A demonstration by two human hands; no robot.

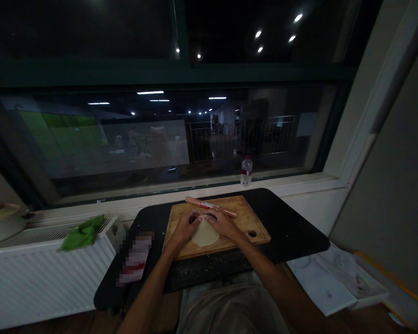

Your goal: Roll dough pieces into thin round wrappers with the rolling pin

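A pale round of dough (205, 235) lies on a wooden cutting board (254, 221) that rests on a black table (292, 232). My left hand (186, 226) and my right hand (222, 222) both rest on the far edge of the dough, fingers curled and pinching at it. A wooden rolling pin (211, 206) lies just beyond my hands, across the back of the board.
A small water bottle (246, 171) stands on the window sill behind the table. A blurred red and white packet (135, 260) lies at the table's left. A green cloth (83, 233) sits on the white radiator. Papers (334, 278) lie at the lower right.
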